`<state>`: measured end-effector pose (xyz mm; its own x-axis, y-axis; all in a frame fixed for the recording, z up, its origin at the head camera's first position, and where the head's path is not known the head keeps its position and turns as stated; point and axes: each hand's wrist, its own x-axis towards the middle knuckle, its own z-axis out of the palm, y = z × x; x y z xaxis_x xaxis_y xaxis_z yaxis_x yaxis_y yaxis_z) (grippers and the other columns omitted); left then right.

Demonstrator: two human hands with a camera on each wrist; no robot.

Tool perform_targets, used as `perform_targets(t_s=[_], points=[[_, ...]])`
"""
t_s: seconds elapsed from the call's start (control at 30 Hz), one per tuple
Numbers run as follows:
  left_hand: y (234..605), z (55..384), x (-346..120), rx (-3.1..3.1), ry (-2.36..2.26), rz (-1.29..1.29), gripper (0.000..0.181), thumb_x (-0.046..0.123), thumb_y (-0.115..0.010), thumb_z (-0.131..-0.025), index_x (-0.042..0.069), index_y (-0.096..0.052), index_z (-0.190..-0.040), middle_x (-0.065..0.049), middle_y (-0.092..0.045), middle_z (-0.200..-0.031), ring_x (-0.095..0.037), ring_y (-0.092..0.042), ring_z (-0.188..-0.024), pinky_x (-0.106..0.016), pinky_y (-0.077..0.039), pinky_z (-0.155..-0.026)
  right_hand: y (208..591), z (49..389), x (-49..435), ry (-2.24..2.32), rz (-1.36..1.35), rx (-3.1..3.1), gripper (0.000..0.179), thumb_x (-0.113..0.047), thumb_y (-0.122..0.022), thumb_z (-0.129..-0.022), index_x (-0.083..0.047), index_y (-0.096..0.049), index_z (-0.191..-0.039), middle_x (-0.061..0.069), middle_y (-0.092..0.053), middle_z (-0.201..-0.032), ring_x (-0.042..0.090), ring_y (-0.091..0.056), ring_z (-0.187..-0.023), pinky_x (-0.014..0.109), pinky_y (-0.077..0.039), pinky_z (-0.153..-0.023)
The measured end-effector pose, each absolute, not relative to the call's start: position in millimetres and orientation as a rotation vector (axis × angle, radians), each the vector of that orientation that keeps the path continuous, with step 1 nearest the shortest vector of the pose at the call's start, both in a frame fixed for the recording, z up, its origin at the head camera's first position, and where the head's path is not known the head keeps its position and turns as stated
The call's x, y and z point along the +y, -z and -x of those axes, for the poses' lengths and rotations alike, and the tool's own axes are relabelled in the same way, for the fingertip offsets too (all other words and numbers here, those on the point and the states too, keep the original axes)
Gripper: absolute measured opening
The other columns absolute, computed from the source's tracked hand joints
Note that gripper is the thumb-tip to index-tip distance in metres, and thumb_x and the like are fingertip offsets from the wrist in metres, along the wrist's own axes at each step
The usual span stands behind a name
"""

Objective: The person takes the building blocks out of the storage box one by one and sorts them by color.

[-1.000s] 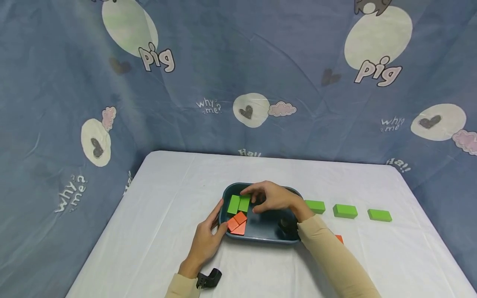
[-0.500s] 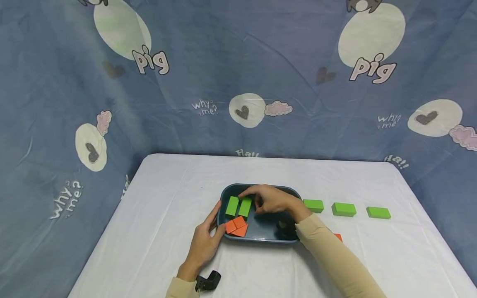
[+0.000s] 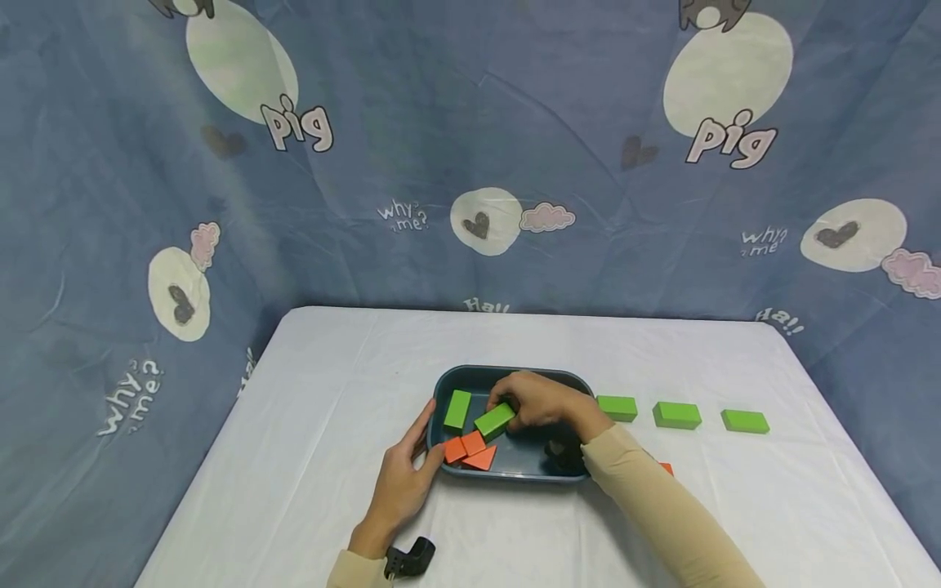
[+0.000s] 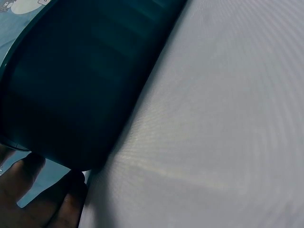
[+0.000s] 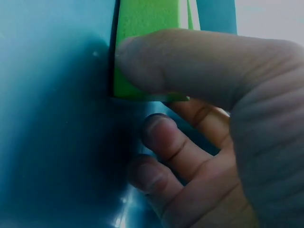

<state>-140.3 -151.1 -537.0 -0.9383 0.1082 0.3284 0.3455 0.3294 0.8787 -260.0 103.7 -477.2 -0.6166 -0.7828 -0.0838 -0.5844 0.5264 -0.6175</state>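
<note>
Inside the glossy, dark blue-green rectangular tray (image 3: 524, 459) we find the right hand (image 3: 542, 398) pinching a smooth green rectangular block (image 3: 494, 421) between thumb and index finger; the block slants toward the tray's near-left corner, one end jutting past the grip. A second green block (image 3: 457, 411) lies by the tray's left end, two square orange blocks (image 3: 473, 443) and an orange triangular block (image 3: 481, 458) at that corner. The left hand (image 3: 404, 478), thumb apart from straight fingers, touches that end. Only the head view gives us three green blocks (image 3: 677, 415) right of the tray; only the right wrist view, two fingertips clear below the pinched block.
</note>
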Motion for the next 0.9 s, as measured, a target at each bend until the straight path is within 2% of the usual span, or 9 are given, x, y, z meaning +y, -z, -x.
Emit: perform_targets(t_s=[0.2,0.4,0.57,0.73,0.9], points=[[539,140,-143,-2.38,1.677,0.396,0.066,0.01,-0.07,-0.097,0.015,-0.042,-0.157,-0.008,-0.048,-0.153,-0.024,-0.054,-0.133,-0.042,-0.048,-0.107,473,259,114,0.875,1.11,2.417,0.038,0.006,-0.082,-0.076,-0.013,-0.076,-0.109,-0.005,-0.068,-0.103,0.008,-0.057,-0.077,0.024,-0.054,-0.068],[540,140,-138,-2.369,1.708,0.414,0.064,0.012,-0.069,-0.098,0.014,-0.042,-0.157,-0.01,-0.048,-0.153,-0.026,-0.056,-0.131,-0.042,-0.048,-0.106,465,258,124,0.988,1.068,2.415,0.04,0.007,-0.082,-0.075,-0.014,-0.076,-0.109,-0.007,-0.067,-0.092,0.008,-0.054,-0.064,0.024,-0.051,-0.058],[537,141,-144,-2.406,1.662,0.387,0.063,0.016,-0.068,-0.1,0.018,-0.042,-0.157,-0.007,-0.048,-0.153,-0.023,-0.057,-0.13,-0.037,-0.047,-0.107,450,256,128,1.105,1.044,2.417,0.038,0.005,-0.081,-0.078,-0.014,-0.076,-0.111,-0.005,-0.068,-0.094,0.011,-0.053,-0.065,0.025,-0.05,-0.059],[532,139,-151,-2.409,1.661,0.362,0.062,0.019,-0.068,-0.1,0.02,-0.043,-0.157,-0.007,-0.048,-0.153,-0.024,-0.058,-0.128,-0.025,-0.045,-0.106,433,251,141,1.222,1.001,2.419,0.038,0.003,-0.08,-0.079,-0.015,-0.076,-0.112,-0.002,-0.068,-0.09,0.014,-0.052,-0.064,0.026,-0.049,-0.06],[535,139,-150,-2.402,1.663,0.376,0.063,0.016,-0.069,-0.099,0.018,-0.043,-0.157,-0.008,-0.049,-0.153,-0.025,-0.058,-0.129,-0.012,-0.041,-0.103,418,242,171,1.29,0.927,2.488,0.038,0.003,-0.079,-0.079,-0.018,-0.077,-0.11,0.002,-0.06,-0.074,0.017,-0.049,-0.061,0.026,-0.044,-0.056]])
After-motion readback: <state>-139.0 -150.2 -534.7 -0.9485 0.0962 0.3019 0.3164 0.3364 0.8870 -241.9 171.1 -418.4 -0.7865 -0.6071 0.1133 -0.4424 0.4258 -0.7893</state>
